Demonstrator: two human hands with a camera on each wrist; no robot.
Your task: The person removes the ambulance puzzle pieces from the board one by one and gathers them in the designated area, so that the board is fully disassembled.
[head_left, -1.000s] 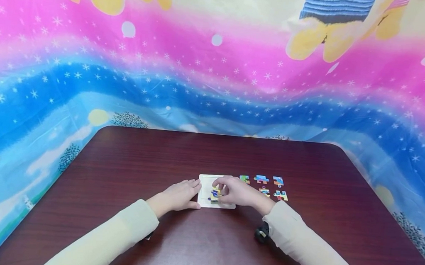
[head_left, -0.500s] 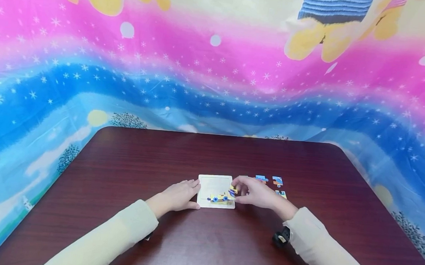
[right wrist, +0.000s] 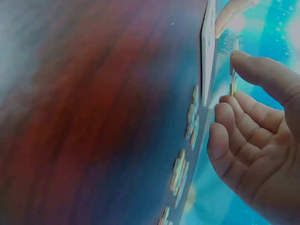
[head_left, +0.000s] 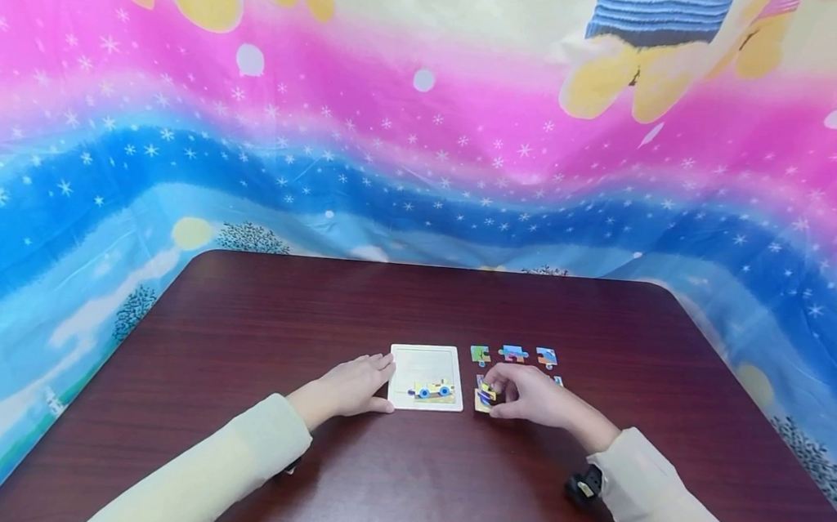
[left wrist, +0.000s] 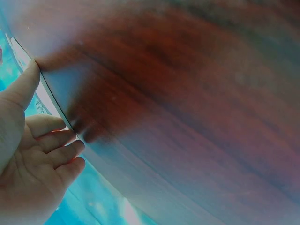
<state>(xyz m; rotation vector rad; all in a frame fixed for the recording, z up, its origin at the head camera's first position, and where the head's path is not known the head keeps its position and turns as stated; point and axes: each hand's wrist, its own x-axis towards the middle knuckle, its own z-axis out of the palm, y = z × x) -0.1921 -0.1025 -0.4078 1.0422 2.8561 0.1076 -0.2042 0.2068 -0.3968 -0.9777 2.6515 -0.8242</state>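
My right hand (head_left: 529, 394) pinches a yellow and blue jigsaw puzzle piece (right wrist: 233, 85) between thumb and index finger, off the table just right of the puzzle tray. My left hand (head_left: 351, 384) rests with extended fingers at the left edge of the pale puzzle tray (head_left: 411, 359). Along the tray's bottom lie joined pieces (head_left: 432, 391) picturing a yellow vehicle with blue wheels; the upper part shows bare board. Loose puzzle pieces lie right of the tray, including a green and blue one (head_left: 481, 354), a blue one (head_left: 513, 353) and a blue-orange one (head_left: 547, 356). My right hand hides others.
The dark reddish-brown table (head_left: 297, 301) extends around the tray on all sides. A colourful cloth (head_left: 398, 145) with snowflakes hangs behind and beside the table. Each wrist wears a camera, the right one (head_left: 584, 485) black.
My right hand has moved right, carrying the pinched puzzle piece off the tray to beside it. Joined pieces on the tray have come into sight. The left hand stays put.
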